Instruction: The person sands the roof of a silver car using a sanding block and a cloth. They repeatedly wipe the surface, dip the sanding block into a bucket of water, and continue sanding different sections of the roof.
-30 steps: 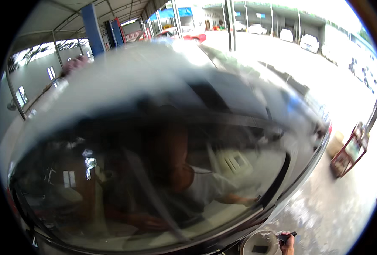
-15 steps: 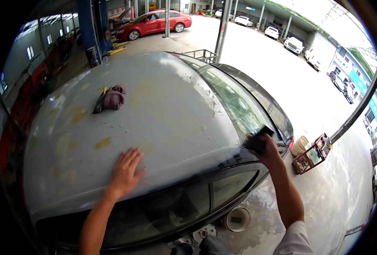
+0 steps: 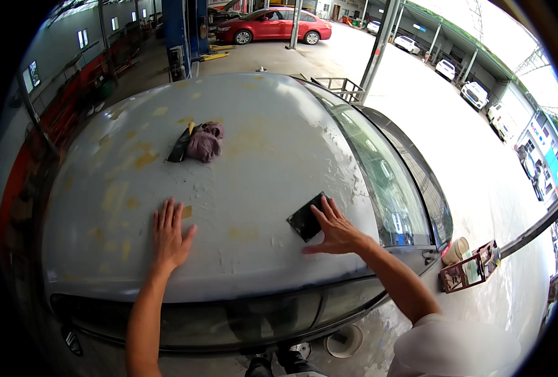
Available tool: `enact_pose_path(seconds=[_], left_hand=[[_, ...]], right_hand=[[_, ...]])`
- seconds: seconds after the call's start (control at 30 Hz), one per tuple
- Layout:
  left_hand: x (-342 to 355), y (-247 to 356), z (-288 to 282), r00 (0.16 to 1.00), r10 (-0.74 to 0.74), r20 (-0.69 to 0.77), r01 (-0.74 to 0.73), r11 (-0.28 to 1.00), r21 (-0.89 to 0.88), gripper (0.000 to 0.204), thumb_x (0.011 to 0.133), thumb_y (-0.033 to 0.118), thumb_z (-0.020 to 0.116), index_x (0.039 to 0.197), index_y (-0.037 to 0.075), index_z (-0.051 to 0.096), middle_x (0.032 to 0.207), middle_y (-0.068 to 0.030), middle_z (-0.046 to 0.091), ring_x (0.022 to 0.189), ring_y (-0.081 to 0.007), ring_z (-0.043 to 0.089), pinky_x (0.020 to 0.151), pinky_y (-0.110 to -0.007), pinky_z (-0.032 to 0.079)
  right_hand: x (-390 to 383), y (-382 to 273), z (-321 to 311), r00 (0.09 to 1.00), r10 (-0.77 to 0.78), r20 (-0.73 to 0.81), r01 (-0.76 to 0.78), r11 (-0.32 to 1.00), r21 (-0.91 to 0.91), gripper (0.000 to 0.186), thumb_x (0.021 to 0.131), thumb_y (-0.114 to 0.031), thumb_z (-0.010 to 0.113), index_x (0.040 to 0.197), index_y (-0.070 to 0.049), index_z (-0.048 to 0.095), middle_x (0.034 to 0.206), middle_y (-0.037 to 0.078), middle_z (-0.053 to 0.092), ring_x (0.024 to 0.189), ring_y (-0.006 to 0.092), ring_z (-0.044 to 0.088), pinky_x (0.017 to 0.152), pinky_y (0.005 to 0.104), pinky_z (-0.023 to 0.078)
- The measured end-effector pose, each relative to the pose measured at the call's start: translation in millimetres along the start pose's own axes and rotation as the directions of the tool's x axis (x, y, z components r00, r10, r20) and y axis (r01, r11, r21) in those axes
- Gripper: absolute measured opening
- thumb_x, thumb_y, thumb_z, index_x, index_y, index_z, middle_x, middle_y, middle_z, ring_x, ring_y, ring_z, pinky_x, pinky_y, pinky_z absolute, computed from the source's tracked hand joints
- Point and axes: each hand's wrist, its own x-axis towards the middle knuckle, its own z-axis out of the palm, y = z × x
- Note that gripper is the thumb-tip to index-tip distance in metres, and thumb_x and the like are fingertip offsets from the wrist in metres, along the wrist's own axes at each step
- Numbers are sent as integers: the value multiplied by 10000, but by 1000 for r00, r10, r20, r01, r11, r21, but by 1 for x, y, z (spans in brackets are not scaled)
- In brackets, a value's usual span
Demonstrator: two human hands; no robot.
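A grey-primed car roof with yellowish patches and wet streaks lies under both hands. My left hand rests flat on it, fingers stretched and thumb apart, beside a small yellowish patch. A black rectangular sheet that looks like sandpaper lies on the right part of the roof. Over its right edge reach the fingers of my right hand, spread, with the thumb apart just below the sheet. Farther away, a crumpled purple cloth sits against a black flat piece with a yellow tip.
The rear or front glass slopes down at the right. On the floor stand a bucket near my feet and a dark red open carrier beside a beige bucket. A blue post and a red car are beyond.
My right hand has come left from the roof's right edge, and the black sheet now lies flat on the roof under its fingertips. My left hand stays flat. The view has shifted.
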Motion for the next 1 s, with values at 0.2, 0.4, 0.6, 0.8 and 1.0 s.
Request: enact_pose_path(seconds=[0.2, 0.4, 0.6, 0.8, 1.0], left_hand=[[0, 10, -12, 999, -18, 46, 18, 1000, 8, 704, 1029, 434, 469, 1580, 27, 309, 1677, -172, 227, 1561, -337, 179, 1269, -523, 80], [9, 19, -2, 999, 8, 36, -7, 1000, -28, 707, 1007, 428, 506, 1569, 36, 331, 1660, -195, 253, 1548, -376, 199, 1260, -541, 114], [-3, 10, -23, 997, -50, 58, 48, 999, 24, 695, 1008, 408, 480, 1571, 28, 330, 1665, -177, 259, 1549, -363, 206, 1260, -527, 106], [18, 21, -12, 997, 8, 82, -7, 1000, -12, 715, 998, 407, 501, 1572, 19, 328, 1653, -205, 269, 1546, -383, 211, 1259, -549, 113], [5, 13, -23, 995, -46, 84, 44, 999, 27, 723, 991, 414, 515, 1563, 9, 336, 1653, -208, 265, 1541, -390, 216, 1257, -548, 127]], right_hand=[[111, -17, 36, 898, 67, -435, -48, 997, 55, 1020, 950, -719, 458, 1564, 69, 251, 1643, 303, 192, 1545, 469, 103, 1255, 534, 111], [231, 54, -8, 890, 23, -455, 7, 998, 65, 1040, 932, -750, 462, 1556, 63, 287, 1649, 256, 237, 1551, 402, 169, 1270, 481, 120], [124, 36, 2, 881, -428, -200, 420, 904, -86, 1081, 913, -793, 439, 1568, 49, 264, 1663, 240, 205, 1562, 392, 127, 1271, 493, 138], [207, 50, -7, 917, -244, -315, 252, 968, -18, 1011, 959, -738, 421, 1570, 50, 255, 1664, 248, 190, 1560, 386, 142, 1270, 491, 136], [97, 46, -7, 938, -275, -210, 306, 942, 134, 985, 958, -707, 471, 1486, 115, 338, 1631, 330, 190, 1546, 426, 167, 1260, 532, 129]])
